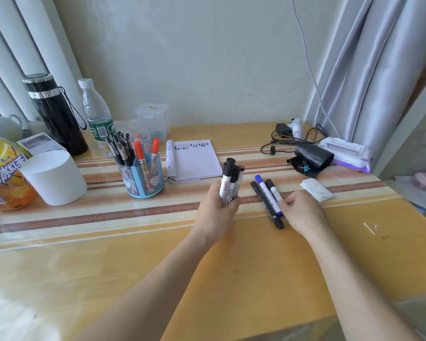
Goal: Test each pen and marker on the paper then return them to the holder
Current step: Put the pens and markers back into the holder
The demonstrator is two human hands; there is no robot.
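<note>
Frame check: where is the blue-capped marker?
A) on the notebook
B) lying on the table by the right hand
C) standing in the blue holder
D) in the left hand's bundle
B: the blue-capped marker lies on the table between two black-capped markers, at the right hand; the left hand grips a dark-capped bundle.

Cup [54,177], notebook [194,161] flank holder [145,180]; front open.
</note>
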